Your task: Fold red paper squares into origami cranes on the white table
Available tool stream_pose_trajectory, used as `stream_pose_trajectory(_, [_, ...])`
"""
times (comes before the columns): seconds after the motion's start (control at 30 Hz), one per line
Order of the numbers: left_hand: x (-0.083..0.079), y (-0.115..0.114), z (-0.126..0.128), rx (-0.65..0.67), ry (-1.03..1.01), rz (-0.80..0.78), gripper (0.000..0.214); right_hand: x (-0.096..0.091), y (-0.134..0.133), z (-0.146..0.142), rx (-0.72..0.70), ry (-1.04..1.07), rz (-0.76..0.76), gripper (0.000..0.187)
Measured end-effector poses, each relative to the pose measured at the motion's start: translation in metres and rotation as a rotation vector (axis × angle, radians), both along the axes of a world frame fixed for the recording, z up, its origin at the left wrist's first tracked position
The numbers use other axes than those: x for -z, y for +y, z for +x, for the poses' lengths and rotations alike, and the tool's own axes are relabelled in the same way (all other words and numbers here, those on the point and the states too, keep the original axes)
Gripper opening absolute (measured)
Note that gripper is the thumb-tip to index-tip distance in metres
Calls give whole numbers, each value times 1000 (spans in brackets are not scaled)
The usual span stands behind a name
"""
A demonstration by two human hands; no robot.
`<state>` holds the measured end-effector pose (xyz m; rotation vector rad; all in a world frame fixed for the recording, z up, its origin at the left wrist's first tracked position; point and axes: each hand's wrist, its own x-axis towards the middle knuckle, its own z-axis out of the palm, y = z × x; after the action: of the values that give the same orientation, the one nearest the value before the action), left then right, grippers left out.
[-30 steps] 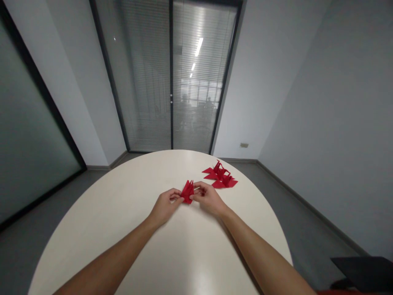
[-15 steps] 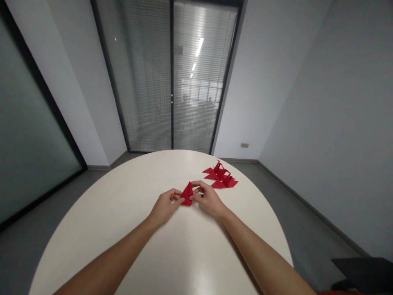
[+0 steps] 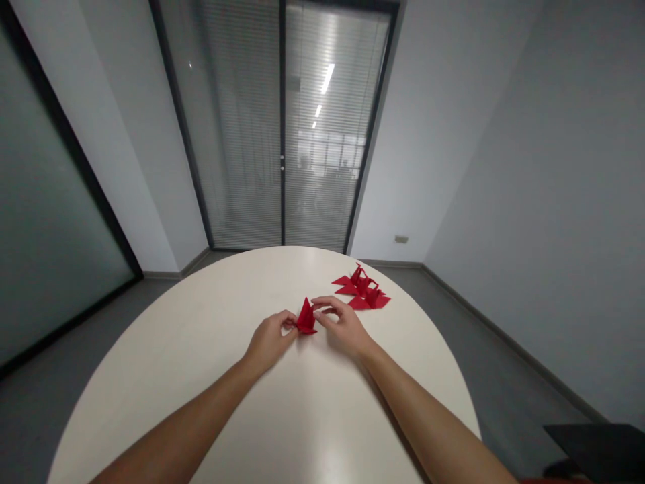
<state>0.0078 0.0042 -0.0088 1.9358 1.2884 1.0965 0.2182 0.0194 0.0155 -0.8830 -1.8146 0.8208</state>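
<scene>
A folded red paper piece, pointed at the top, stands over the middle of the table. My left hand is closed in a pinch on its lower left edge. My right hand is at its right side, thumb and index finger apart, the fingertips at or very near the paper's edge. Whether they touch it I cannot tell. Several red origami cranes sit close together beyond my right hand, with pointed wings spread.
The round cream table fills the lower view. Behind it stand a glass door with blinds and a white wall with a socket plate. A black object, perhaps a chair part, is at the lower right.
My right thumb has come off the front of the paper and moved slightly up. The paper has turned a little, and its lower right corner now sticks out. My left hand keeps its pinch.
</scene>
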Motion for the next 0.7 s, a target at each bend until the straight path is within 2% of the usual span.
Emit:
stream_pose_trajectory(0.27, [-5,-5,2,-16,19,31,26,-2,2,1,67,-66,59,12])
stream_pose_trajectory(0.47, [-5,-6,2,-5,30,54,22,2,3,1,84,-23,38,14])
stream_pose_trajectory(0.7, [-6,-5,0,-23,55,50,19,-4,0,5,92,-101,82,11])
